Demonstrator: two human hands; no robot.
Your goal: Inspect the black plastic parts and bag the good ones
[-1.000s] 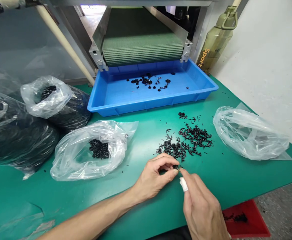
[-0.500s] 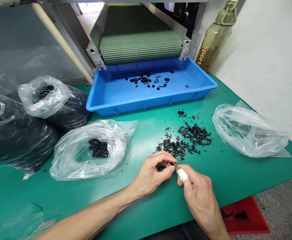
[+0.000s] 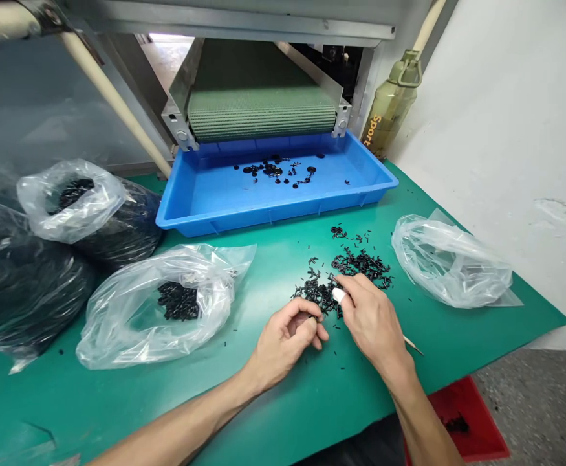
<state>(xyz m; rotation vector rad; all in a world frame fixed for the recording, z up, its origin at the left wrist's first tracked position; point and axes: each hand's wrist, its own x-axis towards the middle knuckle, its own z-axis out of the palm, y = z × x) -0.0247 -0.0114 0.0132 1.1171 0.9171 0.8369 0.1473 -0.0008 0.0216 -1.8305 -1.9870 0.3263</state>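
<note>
Near the table's front, my left hand [image 3: 285,340] is closed, with thumb and forefinger pinched together; whatever lies in the pinch is too small to make out. My right hand [image 3: 374,320] reaches into a loose pile of small black plastic parts [image 3: 360,262], its fingertips touching the near part of the pile. White tape wraps one of its fingers. From beneath that hand, near the wrist, pokes a thin pale pointed stick [image 3: 414,347]; the rest of it is hidden by the palm. Tiny black bits lie scattered around both hands.
A blue tray [image 3: 273,220] with black parts stands under the conveyor belt [image 3: 263,97]. An open plastic bag [image 3: 118,336] of black pieces lies left, with fuller bags [image 3: 132,226] behind. Another clear bag [image 3: 450,265] lies right. A red bin [image 3: 481,421] sits below the edge.
My hands have come apart: the right has moved forward to the black pile, the left has stayed low with its fingers curled. The view has shifted, tilting up and to the right.
</note>
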